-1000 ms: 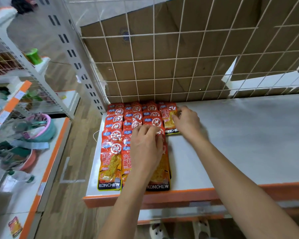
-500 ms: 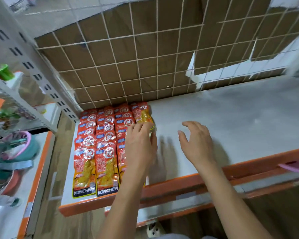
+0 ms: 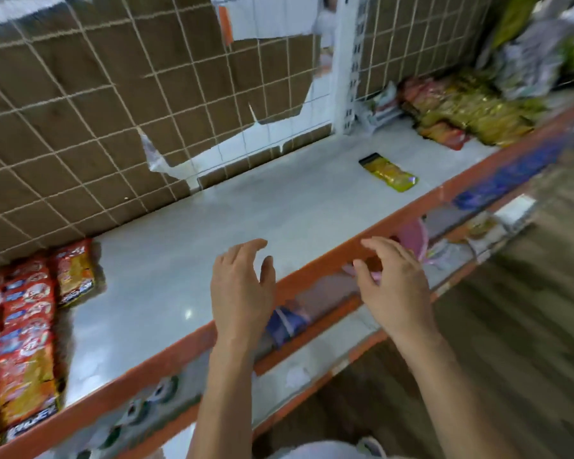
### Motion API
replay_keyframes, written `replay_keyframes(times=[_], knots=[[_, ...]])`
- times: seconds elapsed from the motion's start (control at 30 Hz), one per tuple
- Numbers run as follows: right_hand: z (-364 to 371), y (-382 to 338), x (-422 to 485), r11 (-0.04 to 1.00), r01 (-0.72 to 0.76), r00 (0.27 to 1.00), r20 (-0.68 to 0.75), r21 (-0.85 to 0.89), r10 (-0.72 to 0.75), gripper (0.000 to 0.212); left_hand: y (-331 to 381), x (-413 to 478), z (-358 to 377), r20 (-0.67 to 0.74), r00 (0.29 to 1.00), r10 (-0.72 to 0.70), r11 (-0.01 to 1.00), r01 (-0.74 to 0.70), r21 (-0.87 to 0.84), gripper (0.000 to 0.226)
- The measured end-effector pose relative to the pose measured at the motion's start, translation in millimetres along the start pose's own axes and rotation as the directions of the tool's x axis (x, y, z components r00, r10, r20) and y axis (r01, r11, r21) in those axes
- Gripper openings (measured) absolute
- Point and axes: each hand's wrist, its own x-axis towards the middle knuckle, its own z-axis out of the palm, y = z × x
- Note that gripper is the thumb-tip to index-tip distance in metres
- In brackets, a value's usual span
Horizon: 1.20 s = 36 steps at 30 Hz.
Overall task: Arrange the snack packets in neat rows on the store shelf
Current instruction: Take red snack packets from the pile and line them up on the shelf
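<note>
Both our hands hang empty, fingers loosely spread and well apart: the left hand (image 3: 240, 289) over the front of the shelf (image 3: 246, 207), the right hand (image 3: 395, 290) just past its front edge. Rows of red packets (image 3: 24, 326) lie flat at the shelf's left end. One loose yellow packet (image 3: 387, 172) lies ahead and to the right, long axis slanting back-left to front-right. Our right hand is nearer, so we judge it should reach.

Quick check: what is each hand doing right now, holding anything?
Left hand: open, fingers loosely curled, holding nothing.
Right hand: open, fingers loosely curled, holding nothing.
</note>
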Motion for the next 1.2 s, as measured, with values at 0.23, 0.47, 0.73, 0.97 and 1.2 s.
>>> replay_keyframes(times=[0.23, 0.47, 0.73, 0.97, 1.2], knots=[[-71.1, 94.2, 8.2, 0.972, -0.232, 0.969, -0.095, -0.029, 0.229, 0.031, 105.4, -1.6, 78.2, 0.163, 0.971, 0.175, 0.982, -0.160, -0.099, 0.023], [-103.4, 157.5, 33.1, 0.929, -0.369, 0.926, -0.103, -0.043, 0.363, 0.035, 165.7, 22.8, 144.1, 0.262, 0.930, 0.259, 0.965, -0.236, -0.116, 0.028], [-115.6, 225.7, 137.4, 0.922, -0.378, 0.924, -0.098, -0.089, 0.369, 0.040, 231.6, 97.9, 242.7, 0.312, 0.926, 0.212, 0.974, -0.174, -0.144, 0.038], [-108.1, 264.7, 242.6, 0.950, -0.305, 0.952, -0.015, -0.073, 0.305, 0.038, 261.6, 176.7, 305.8, 0.363, 0.930, 0.060, 0.998, -0.045, -0.049, 0.050], [-77.7, 271.4, 311.4, 0.980, -0.166, 0.970, 0.162, -0.111, 0.183, 0.040, 261.8, 240.3, 338.0, 0.309, 0.951, 0.027, 0.999, -0.040, 0.035, 0.055]])
